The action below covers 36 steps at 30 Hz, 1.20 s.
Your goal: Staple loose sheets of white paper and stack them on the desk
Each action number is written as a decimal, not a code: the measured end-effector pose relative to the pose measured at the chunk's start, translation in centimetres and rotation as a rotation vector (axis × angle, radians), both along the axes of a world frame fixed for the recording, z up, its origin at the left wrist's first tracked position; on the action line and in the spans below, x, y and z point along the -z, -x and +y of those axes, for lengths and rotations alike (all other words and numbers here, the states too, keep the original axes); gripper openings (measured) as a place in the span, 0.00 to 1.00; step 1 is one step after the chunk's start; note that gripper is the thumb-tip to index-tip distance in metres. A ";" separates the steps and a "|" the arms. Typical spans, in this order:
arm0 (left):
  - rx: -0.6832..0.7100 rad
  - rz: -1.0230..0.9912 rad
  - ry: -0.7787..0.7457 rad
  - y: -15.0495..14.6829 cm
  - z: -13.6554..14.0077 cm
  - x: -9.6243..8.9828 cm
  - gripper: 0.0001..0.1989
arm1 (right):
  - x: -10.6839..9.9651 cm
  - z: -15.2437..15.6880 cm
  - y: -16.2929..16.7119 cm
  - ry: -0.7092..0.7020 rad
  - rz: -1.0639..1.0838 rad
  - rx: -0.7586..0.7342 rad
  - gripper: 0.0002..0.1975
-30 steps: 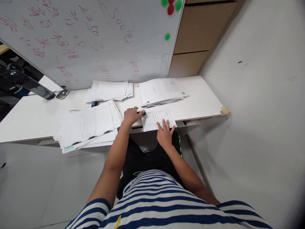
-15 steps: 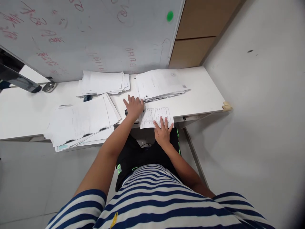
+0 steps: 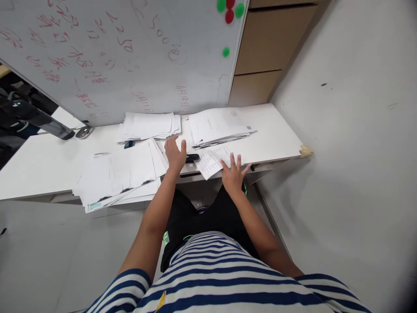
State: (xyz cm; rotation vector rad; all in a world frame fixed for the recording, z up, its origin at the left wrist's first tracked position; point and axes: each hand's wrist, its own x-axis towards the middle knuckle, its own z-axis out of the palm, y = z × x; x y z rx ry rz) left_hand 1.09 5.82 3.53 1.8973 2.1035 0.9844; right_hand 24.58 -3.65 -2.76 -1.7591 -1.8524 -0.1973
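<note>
Under right hand (image 3: 233,173): gridded sheet (image 3: 213,161)

A gridded sheet (image 3: 213,161) is lying skewed at the bench's (image 3: 276,139) front edge, a black stapler (image 3: 192,158) sitting just left, touching it.

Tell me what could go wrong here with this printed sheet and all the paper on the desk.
The printed sheet lies skewed with a corner past the desk edge, pinned only by the right hand; it might slip off. The big pile at the left also overhangs the edge and could slide. The open left hand beside the black stapler might knock it.
</note>
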 end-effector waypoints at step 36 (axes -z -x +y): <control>0.198 0.253 0.030 1.2 -3.1 4.9 0.25 | -16.0 17.6 10.8 -0.495 0.073 -0.309 0.32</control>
